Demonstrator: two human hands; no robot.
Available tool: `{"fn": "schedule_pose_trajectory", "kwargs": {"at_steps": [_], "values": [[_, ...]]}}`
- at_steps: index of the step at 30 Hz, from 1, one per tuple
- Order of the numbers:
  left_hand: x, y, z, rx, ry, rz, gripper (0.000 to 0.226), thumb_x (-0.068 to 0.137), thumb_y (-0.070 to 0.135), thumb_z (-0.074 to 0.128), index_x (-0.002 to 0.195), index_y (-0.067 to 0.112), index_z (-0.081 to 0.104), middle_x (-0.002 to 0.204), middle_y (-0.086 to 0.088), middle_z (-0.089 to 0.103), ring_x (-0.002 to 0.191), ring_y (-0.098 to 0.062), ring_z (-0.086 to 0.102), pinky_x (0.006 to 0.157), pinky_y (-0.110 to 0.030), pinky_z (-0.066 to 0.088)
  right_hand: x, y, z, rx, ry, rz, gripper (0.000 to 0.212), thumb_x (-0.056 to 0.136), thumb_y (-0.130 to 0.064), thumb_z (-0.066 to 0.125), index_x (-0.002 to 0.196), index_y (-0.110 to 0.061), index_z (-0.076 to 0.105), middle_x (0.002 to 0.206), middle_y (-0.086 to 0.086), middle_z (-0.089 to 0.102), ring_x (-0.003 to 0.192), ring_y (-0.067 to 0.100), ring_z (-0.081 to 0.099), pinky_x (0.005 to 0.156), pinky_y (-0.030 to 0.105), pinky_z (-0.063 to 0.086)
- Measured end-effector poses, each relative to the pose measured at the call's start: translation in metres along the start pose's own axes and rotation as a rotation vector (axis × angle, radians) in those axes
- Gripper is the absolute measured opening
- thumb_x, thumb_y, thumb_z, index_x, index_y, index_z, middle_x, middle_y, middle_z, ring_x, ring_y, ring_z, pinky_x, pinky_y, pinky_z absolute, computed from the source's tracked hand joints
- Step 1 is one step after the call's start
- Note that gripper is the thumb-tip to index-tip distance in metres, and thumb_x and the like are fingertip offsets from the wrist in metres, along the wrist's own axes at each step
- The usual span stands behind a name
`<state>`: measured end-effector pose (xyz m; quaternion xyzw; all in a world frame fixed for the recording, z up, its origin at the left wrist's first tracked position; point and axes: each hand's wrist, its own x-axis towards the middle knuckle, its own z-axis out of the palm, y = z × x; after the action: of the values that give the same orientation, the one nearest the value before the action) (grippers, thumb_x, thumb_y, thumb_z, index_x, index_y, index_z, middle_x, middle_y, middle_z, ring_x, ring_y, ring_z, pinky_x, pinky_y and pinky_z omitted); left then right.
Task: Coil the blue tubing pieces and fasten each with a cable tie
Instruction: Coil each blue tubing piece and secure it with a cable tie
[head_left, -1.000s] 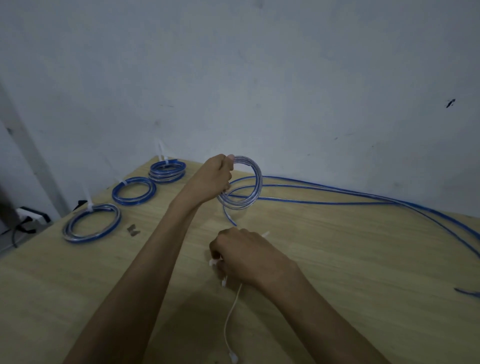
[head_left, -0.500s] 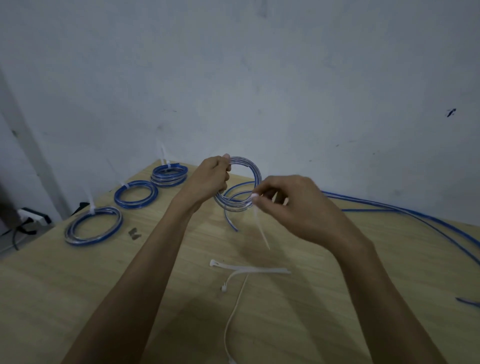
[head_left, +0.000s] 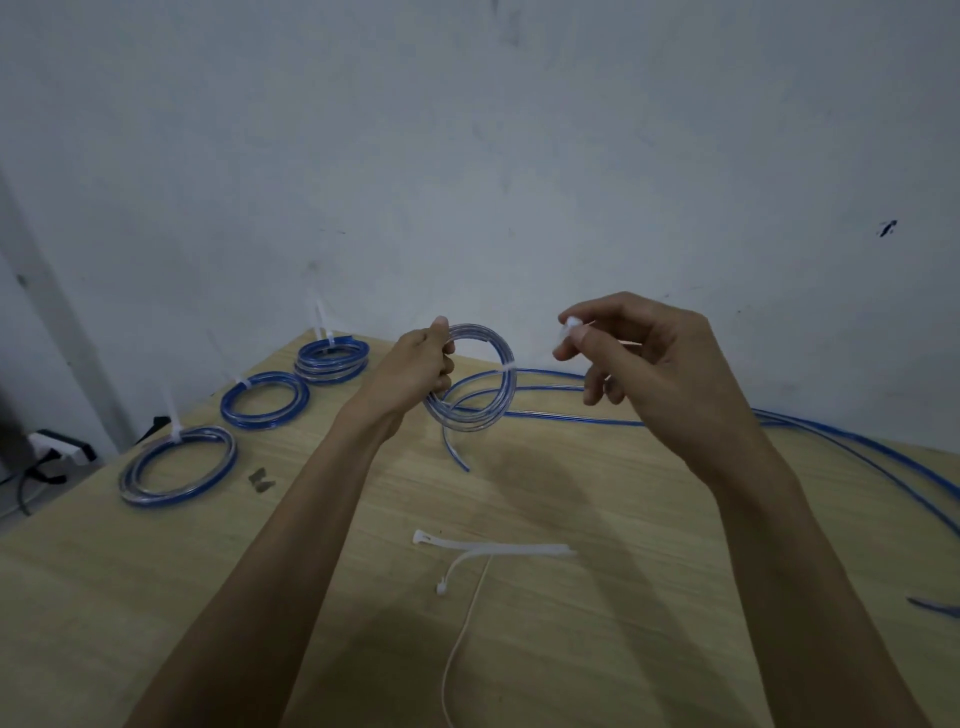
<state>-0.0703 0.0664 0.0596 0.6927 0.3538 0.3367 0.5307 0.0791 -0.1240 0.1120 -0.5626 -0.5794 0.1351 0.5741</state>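
At the far left edge, a white power strip (head_left: 57, 447) with dark cords sits below the level of the wooden table (head_left: 597, 649). On the table's left part lie three finished blue coils in a diagonal row: the nearest coil (head_left: 177, 465) at lower left, the middle coil (head_left: 264, 399) above and to its right, and the farthest coil (head_left: 332, 360) close to the grey wall (head_left: 467, 156). Each carries a white tie whose tail stands upward. A small dark clip-like object (head_left: 260, 479) lies just right of the nearest coil.

Centre frame: the left hand (head_left: 415, 371) grips the left side of the current coil (head_left: 475, 382), fingers curled round its turns, holding it raised and upright above the table; one free end hangs down toward the tabletop. A thin white cable tie (head_left: 540, 358) crosses from the coil's right side to the right hand (head_left: 649, 364), which pinches the tie's end between thumb and forefinger, the remaining fingers loosely curled.

Lower centre, spare cable ties (head_left: 493, 548) lie flat on the table, one long strand trailing toward the bottom edge. To the right, loose blue tubing (head_left: 831, 431) runs from behind the coil along the table toward the right edge.
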Motion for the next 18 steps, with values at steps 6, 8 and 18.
{"fn": "schedule_pose_trajectory", "kwargs": {"at_steps": [6,8,18], "values": [[0.0,0.002,0.002,-0.049,-0.025,0.106,0.037,0.107,0.037,0.041,0.076,0.017,0.041,0.069,0.002,0.029,0.05,-0.008,0.031,0.058,-0.027,0.037,-0.001,0.002,0.005,0.022,-0.051,0.012,0.01,0.096,-0.008,0.064,0.1,-0.013,0.072,0.088,0.001,0.077,0.057,0.018,0.064,0.056,0.028,0.048],[0.0,0.003,0.003,-0.052,-0.012,0.103,0.037,0.107,0.036,0.042,0.076,0.016,0.044,0.068,0.003,0.033,0.049,-0.008,0.032,0.056,-0.026,0.037,-0.002,0.003,0.007,0.005,-0.067,0.02,0.01,0.096,-0.01,0.066,0.099,-0.016,0.073,0.089,0.001,0.076,0.058,0.018,0.066,0.058,0.03,0.049],[-0.002,0.007,0.007,-0.208,-0.004,0.02,0.033,0.108,0.028,0.044,0.082,0.01,0.052,0.061,0.003,0.029,0.047,-0.01,0.027,0.053,-0.026,0.028,-0.002,0.007,0.016,-0.026,-0.117,0.034,0.007,0.095,-0.014,0.068,0.099,-0.017,0.074,0.092,0.001,0.074,0.066,0.02,0.071,0.062,0.023,0.051]]}}
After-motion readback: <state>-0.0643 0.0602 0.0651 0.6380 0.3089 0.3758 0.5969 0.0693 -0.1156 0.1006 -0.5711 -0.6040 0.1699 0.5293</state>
